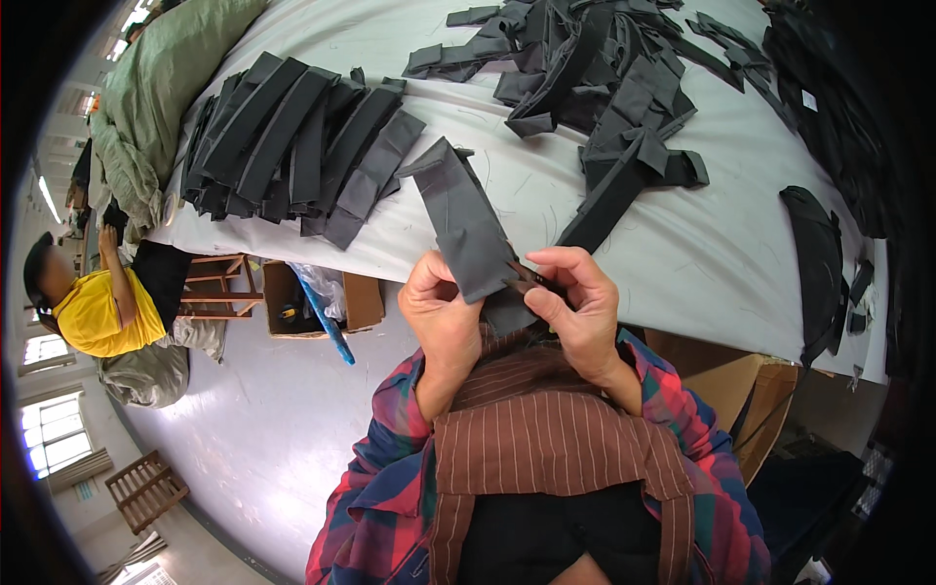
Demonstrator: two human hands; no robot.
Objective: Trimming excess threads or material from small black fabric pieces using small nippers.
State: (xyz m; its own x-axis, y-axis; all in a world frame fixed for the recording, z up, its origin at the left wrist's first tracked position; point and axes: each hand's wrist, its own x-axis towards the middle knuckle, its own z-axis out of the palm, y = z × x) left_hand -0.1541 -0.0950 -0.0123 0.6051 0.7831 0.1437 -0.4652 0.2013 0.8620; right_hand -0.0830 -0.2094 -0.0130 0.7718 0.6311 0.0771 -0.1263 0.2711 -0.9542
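Observation:
Both of my hands hold one dark grey fabric strip (460, 216) just in front of the white table's near edge (682, 292). My left hand (441, 314) pinches the strip's lower left edge. My right hand (577, 304) grips its lower end and also presses a small dark tool (529, 276) against the cloth; what kind of tool it is I cannot tell. The strip rises up and to the left from my fingers. A neat row of similar grey strips (292, 146) lies on the table to the left. A loose heap of strips (604, 78) lies to the right.
Curved black fabric pieces (819, 263) lie along the table's right side. A large green sack (156, 97) rests at the far left. A person in a yellow shirt (97, 307) sits on the floor at left. Under the table stand a cardboard box (322, 307) and a wooden stool (219, 288).

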